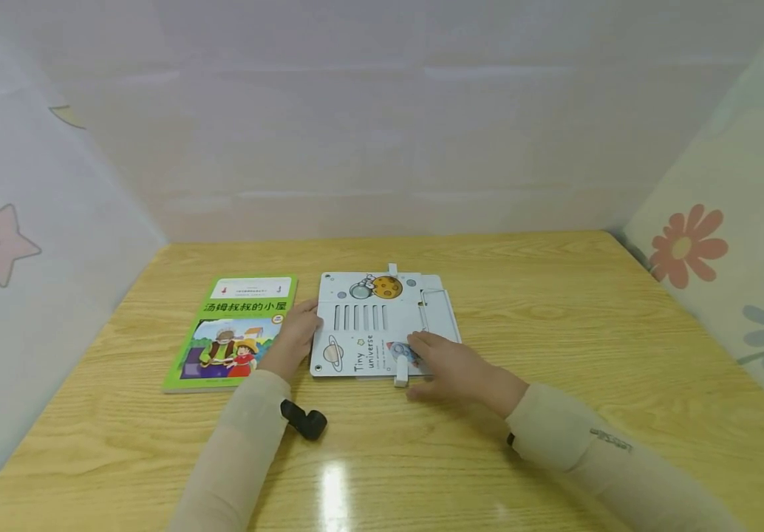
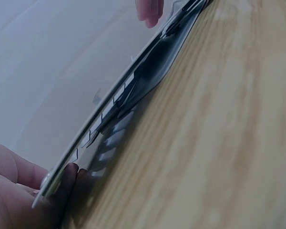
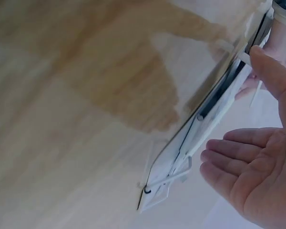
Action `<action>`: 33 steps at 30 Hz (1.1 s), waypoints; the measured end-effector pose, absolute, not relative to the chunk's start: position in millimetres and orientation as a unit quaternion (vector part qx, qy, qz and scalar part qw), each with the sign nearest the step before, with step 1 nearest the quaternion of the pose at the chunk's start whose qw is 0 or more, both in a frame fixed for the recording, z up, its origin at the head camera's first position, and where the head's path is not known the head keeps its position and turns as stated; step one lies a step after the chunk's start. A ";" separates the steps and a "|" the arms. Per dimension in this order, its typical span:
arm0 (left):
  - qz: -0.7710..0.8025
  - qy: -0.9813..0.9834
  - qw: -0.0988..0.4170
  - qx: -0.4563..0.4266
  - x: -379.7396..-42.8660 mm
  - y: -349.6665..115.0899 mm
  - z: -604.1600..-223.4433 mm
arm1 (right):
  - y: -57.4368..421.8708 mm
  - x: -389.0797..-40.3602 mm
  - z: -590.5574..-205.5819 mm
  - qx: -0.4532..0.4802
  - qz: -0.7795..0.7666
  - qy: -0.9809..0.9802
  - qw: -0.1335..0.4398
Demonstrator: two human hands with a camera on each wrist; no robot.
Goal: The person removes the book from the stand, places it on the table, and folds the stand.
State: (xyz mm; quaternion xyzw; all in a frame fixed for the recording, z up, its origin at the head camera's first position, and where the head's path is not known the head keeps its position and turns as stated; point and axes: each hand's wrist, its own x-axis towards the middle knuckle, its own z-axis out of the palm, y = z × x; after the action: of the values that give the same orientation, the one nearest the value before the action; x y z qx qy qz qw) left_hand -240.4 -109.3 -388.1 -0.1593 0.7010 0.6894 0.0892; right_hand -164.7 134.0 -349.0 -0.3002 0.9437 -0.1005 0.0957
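A white folding book stand [image 1: 362, 325] with a space print and the words "Tiny universe" lies folded on the table in the head view. My left hand [image 1: 298, 332] pinches its left edge. The left wrist view shows the thumb on one face of the stand's panel [image 2: 100, 107] and a finger under the other. Over the stand's lower right part is my right hand [image 1: 455, 366], fingers extended, close to a white page clip [image 1: 401, 371]. In the right wrist view its fingers [image 3: 233, 152] are apart from the stand and the thumb is near its edge.
Left of the stand lies a green picture book [image 1: 229, 332], partly behind my left forearm. The wooden table [image 1: 555, 310] is bounded by a pale back wall [image 1: 382, 148] and patterned side walls. A black wrist mount [image 1: 305, 421] sticks out from my left sleeve.
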 end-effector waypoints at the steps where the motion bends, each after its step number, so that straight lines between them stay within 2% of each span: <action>1: 0.690 0.701 0.088 -0.159 -240.7 -109.5 -388.5 | 132.3 -165.0 -349.3 -0.302 -0.102 0.943 0.099; 11: 0.700 0.691 0.092 -0.157 -238.0 -109.1 -386.3 | 121.7 -170.4 -352.1 -0.331 -0.120 0.933 0.080; 33: 0.707 0.683 0.087 -0.158 -238.9 -108.0 -387.1 | 119.3 -175.6 -350.5 -0.324 -0.114 0.937 0.067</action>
State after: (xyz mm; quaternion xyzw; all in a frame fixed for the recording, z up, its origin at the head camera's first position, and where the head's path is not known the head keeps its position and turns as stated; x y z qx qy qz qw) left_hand -238.9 -108.0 -387.1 -0.1576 0.6834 0.7075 0.0875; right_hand -175.6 119.3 -350.5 -0.3242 0.9367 -0.1140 0.0675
